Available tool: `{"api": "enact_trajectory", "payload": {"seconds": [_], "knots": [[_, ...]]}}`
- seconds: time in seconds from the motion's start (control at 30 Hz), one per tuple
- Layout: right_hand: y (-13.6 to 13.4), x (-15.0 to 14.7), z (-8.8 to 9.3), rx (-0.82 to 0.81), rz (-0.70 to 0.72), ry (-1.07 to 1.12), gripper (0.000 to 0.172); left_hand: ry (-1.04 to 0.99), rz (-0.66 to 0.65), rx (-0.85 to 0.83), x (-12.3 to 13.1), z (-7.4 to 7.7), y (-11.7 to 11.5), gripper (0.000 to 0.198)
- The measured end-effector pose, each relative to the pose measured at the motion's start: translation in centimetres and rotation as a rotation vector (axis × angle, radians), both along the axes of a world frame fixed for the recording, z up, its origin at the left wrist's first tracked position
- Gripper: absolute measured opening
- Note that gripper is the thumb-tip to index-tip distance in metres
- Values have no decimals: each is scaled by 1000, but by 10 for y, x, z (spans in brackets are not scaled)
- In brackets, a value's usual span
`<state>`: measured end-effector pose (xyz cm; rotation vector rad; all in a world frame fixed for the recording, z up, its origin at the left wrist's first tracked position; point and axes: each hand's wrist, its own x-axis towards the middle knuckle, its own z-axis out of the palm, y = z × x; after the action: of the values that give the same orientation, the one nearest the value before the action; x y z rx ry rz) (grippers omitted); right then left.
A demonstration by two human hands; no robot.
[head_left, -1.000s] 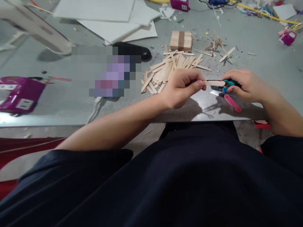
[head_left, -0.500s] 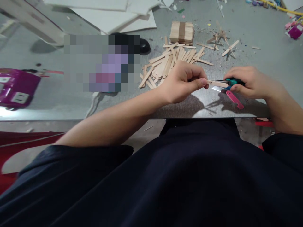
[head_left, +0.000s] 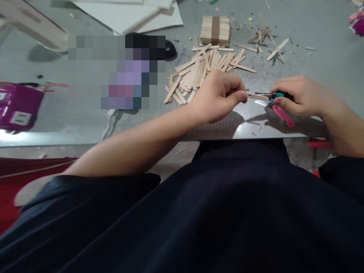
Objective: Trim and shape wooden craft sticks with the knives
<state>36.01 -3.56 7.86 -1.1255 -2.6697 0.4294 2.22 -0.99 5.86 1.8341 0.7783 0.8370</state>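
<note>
A wooden craft stick (head_left: pixel 259 97) is pinched between the thumb and fingers of my left hand (head_left: pixel 223 96); a small dark mark or slot shows near my fingertips. My right hand (head_left: pixel 300 94) is wrapped round a teal-and-black handled tool (head_left: pixel 278 95) with slim metal jaws, which looks like pliers. The stick's far end lies by those jaws; whether they grip it I cannot tell. Under my right hand, on the table, lies a pink-handled knife (head_left: pixel 283 116) with its blade (head_left: pixel 261 102) pointing left. Just beyond my left hand spreads a pile of loose craft sticks (head_left: pixel 196 76).
A banded bundle of sticks (head_left: pixel 223 32) stands behind the pile. Several joined sticks (head_left: pixel 277 49) lie at the back right. White boards (head_left: pixel 159 22), a black mouse (head_left: pixel 170 50) and a purple box (head_left: pixel 21 106) are to the left. The table's front edge (head_left: pixel 256 139) runs before me.
The view has shifted slightly. The stick has moved a little relative to the tool, and more of the tool's metal jaws shows beyond it. Both hands keep their holds.
</note>
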Motion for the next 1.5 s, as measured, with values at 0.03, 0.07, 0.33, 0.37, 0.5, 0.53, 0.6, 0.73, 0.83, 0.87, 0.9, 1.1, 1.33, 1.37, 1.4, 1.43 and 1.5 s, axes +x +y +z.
{"api": "enact_trajectory", "payload": {"seconds": [0.03, 0.07, 0.33, 0.37, 0.5, 0.53, 0.6, 0.73, 0.83, 0.87, 0.9, 1.1, 1.33, 1.37, 1.4, 1.43, 1.5], "knots": [[0, 0, 0, 16, 4, -13, 60, -8, -13, -3, 0, -1, 0, 21], [-1, -1, 0, 33, 14, -22, 60, -25, -29, -6, 1, -2, 1, 21], [-3, -1, -2, 191, 129, 72, 57, -324, -255, -85, 6, -12, -3, 44], [-2, -1, -3, 182, 133, 76, 56, -331, -280, -113, 7, -12, -5, 48], [0, 0, -9, 229, 216, 140, 50, -329, -327, -202, 7, -9, -10, 68], [1, 0, -10, 255, 237, 155, 50, -326, -323, -205, 7, -9, -11, 69], [2, 0, -11, 250, 216, 156, 53, -318, -309, -184, 6, -9, -12, 65], [2, -1, -9, 135, 100, 145, 65, -279, -178, -129, 4, -7, -13, 46], [3, -1, -9, 120, 118, 172, 68, -200, -69, -108, 2, -3, -13, 31], [3, -1, -10, 110, 117, 170, 68, -185, -66, -96, 1, -2, -13, 28], [3, 0, -10, 101, 113, 165, 68, -176, -72, -83, 1, 0, -13, 27], [6, -1, -12, 161, 213, 187, 55, -111, -84, -24, -3, 4, -11, 26], [2, 0, -10, 115, 106, 109, 65, -104, -132, 10, -2, 0, -1, 26], [1, 1, -9, 117, 96, 95, 64, -90, -132, 10, -2, 0, -1, 25], [0, 1, -8, 112, 81, 77, 63, -71, -125, 12, -2, 1, 0, 24], [-1, 2, -6, 109, 68, 59, 62, -47, -114, 14, -2, 2, 0, 23], [-3, 2, -4, 123, 75, 28, 63, -11, -96, 29, -2, 3, 0, 22]]}}
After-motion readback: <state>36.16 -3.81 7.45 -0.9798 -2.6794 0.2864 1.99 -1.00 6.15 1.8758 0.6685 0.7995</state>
